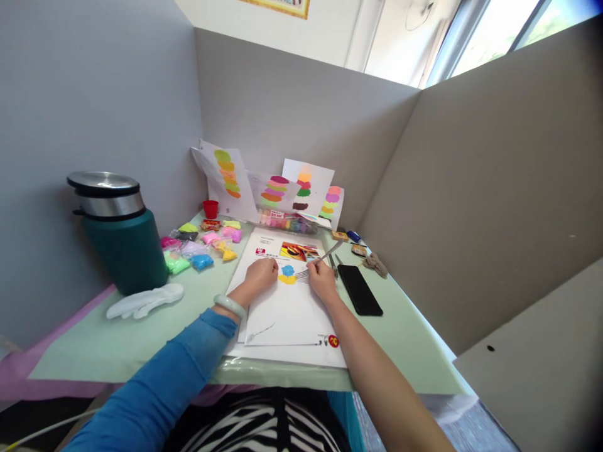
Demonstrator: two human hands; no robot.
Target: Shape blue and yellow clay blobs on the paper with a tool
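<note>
My right hand (322,279) is closed around a metal fork (331,249). The fork's handle points up and to the right, and its tines lie at the right edge of a flat yellow patch (287,280). A blue patch (287,270) sits just above the yellow one; both look like soft clay on white paper (287,320). To the left of these patches my left hand (262,274) rests on the paper with its fingers curled in. Whatever its fingers may hold is hidden.
Several bags of coloured clay (202,262) lie left, near a green flask (125,245) and a white glove (145,301). A black phone (360,290) lies right. Painted-looking colour sheets (308,182) lean on the partition behind a clear pack (287,221).
</note>
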